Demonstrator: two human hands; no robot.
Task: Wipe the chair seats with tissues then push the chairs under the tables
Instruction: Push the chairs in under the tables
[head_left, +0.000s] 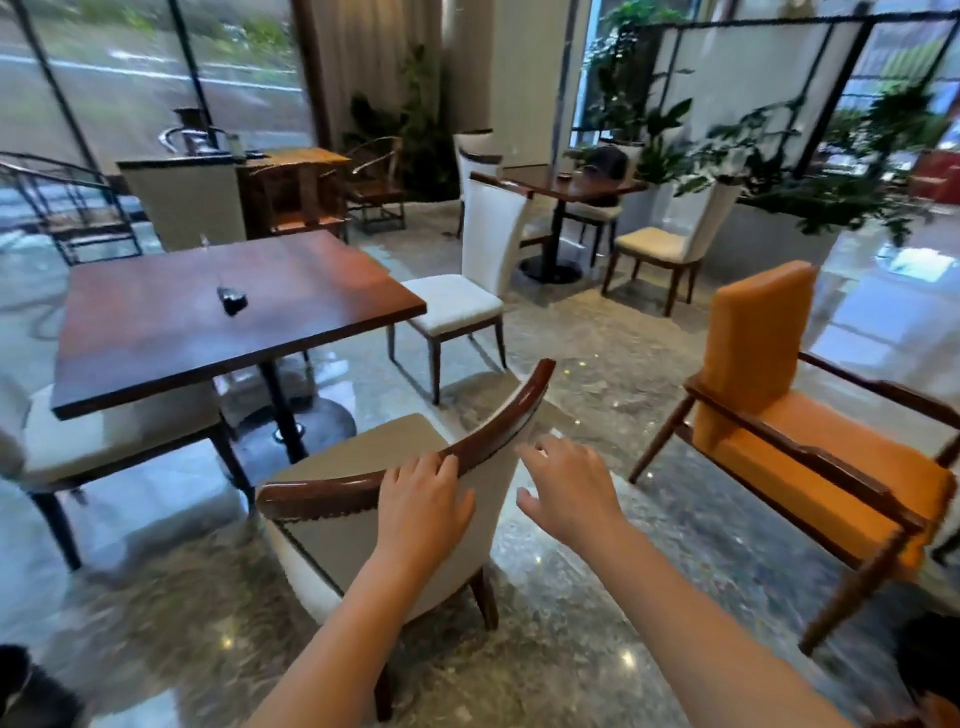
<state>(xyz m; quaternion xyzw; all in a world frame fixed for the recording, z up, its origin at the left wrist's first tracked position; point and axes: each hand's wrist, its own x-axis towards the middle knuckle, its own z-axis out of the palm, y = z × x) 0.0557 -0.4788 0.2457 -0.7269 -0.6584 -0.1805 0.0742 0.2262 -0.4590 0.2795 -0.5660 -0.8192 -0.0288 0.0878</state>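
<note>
Polished stone flooring (597, 649) spreads under us, glossy with window light, and a dark wooden table (218, 306) stands ahead to the left with a small black object (232, 300) on its top. Our nearest chair (395, 514), white-backed with a curved dark wood top rail, sits just off the table's near corner, its seat only partly beneath the tabletop. Our left hand (423, 501) rests on that top rail, fingers laid over the wood in a light hold. Our right hand (569, 488) hovers just beside the chair back, fingers spread and loose, holding nothing. Another white chair (457, 306) stands at the table's far side, and an orange armchair (810, 415) stands well apart on the right.
</note>
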